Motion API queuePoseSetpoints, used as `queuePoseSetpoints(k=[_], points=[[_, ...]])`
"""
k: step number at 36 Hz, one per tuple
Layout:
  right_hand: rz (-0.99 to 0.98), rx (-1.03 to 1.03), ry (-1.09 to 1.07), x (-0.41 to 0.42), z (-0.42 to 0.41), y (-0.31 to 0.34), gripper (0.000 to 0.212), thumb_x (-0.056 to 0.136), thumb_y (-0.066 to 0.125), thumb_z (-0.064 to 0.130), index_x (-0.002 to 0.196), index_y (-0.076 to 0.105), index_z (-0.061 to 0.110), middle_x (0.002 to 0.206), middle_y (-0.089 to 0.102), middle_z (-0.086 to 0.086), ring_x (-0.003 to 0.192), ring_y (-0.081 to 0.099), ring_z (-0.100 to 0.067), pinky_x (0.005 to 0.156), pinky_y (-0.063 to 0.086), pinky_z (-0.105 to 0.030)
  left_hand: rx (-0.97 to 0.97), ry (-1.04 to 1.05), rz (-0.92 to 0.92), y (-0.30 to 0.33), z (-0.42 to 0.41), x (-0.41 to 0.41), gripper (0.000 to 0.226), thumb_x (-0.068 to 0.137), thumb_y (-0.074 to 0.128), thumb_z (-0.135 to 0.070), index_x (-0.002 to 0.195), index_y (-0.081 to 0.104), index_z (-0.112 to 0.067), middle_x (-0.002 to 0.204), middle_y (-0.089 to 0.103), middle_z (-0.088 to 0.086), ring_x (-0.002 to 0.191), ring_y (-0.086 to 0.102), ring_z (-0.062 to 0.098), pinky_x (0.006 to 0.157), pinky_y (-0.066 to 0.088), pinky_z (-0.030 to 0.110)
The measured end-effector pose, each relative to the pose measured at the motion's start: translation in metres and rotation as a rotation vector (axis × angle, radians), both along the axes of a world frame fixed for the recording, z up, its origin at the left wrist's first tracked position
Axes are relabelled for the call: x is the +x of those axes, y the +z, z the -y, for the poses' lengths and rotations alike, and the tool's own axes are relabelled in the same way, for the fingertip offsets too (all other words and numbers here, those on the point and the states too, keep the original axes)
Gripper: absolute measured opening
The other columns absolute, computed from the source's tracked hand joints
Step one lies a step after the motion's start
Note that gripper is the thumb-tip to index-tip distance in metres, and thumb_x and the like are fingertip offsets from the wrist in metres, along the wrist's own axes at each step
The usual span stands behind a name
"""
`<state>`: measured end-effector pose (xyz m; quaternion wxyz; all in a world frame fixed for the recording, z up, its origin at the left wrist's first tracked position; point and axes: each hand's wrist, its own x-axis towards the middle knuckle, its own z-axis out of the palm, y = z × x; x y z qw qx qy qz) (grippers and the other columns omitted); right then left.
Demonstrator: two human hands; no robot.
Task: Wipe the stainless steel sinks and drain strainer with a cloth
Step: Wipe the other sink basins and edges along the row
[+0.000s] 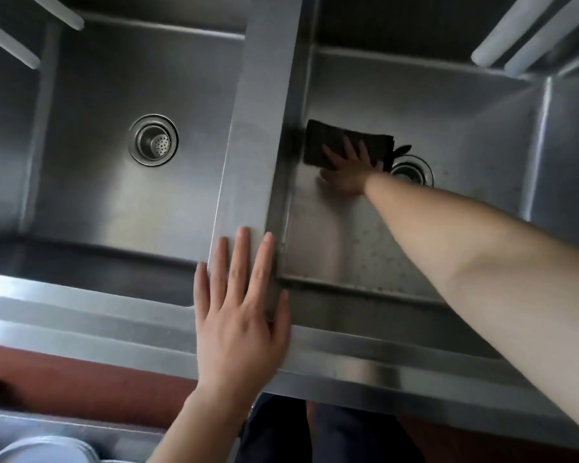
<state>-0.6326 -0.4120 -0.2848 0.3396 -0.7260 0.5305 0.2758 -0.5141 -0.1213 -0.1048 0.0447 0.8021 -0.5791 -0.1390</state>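
1. Steel fills the view: the left sink (114, 182) lies bare, its drain strainer (153, 140) seated in the floor of the basin.
2. The left hand (239, 315) rests flat and spread on the divider (258, 128) between the basins, grasping nothing.
3. In the right sink (482, 135), the right hand (346, 172) presses a dark cloth (345, 143) against the basin floor, fingers splayed over it rather than clenched.
4. The cloth lies just left of the right drain (415, 170), which the forearm partly hides.
5. White rods (528, 31) cross the far right corner.
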Motion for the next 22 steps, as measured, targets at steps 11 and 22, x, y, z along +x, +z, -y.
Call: queuePoseSetpoints(k=[11,22], points=[[-0.019,-0.002,0.438,-0.010,-0.123,-0.005,0.070,0.096,0.040,0.058,0.152,-0.001,0.052,0.163,-0.026,0.003,0.149,-0.024,-0.032,0.114,-0.001,-0.070,0.028,0.033,-0.002,0.003,0.005,-0.003,0.090,0.079,0.057,-0.035,0.158,0.017,-0.025,0.167,0.008,0.002,0.154,0.002,0.028,0.122,0.011,0.053],[-0.078,0.067,0.977,-0.030,-0.148,0.046,0.044,0.105,0.035,0.038,0.147,0.035,0.049,0.166,-0.013,0.006,0.153,-0.013,-0.027,0.115,0.019,-0.064,0.007,0.047,-0.013,0.004,0.005,-0.004,0.089,0.076,0.052,-0.035,0.158,0.017,-0.028,0.167,0.011,0.000,0.154,0.004,0.027,0.123,0.012,0.051]])
